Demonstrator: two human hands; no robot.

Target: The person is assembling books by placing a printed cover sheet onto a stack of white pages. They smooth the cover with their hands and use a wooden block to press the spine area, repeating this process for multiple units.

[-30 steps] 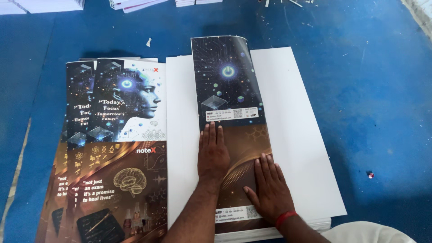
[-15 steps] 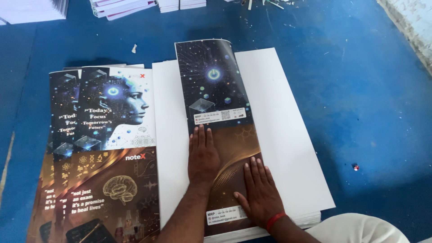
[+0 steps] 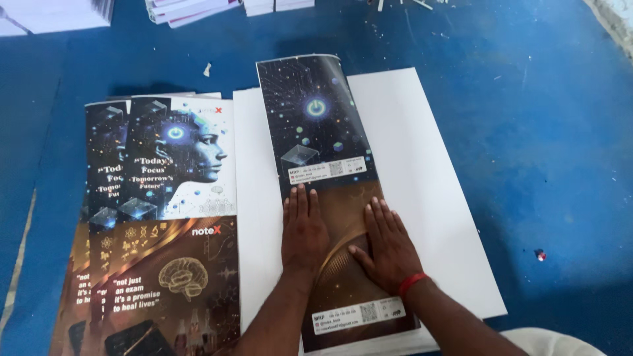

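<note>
A long printed cover sheet (image 3: 323,138), dark blue with stars at the far end and brown-gold near me, lies folded along the middle of a stack of white paper (image 3: 422,184). My left hand (image 3: 303,227) rests flat on the sheet's left edge, fingers together and pointing away. My right hand (image 3: 389,245), with a red thread at the wrist, presses flat on the brown part just to the right. Neither hand grips anything.
A pile of unfolded printed covers (image 3: 158,224) showing a face and a brain lies to the left on the blue floor (image 3: 541,132). White paper stacks (image 3: 191,10) sit along the far edge. A scrap (image 3: 207,68) and a small red bit (image 3: 541,255) lie loose.
My right hand has slid up the sheet, away from me, and now lies nearly level with the left. The left hand stays pressed in place; the camera has shifted slightly.
</note>
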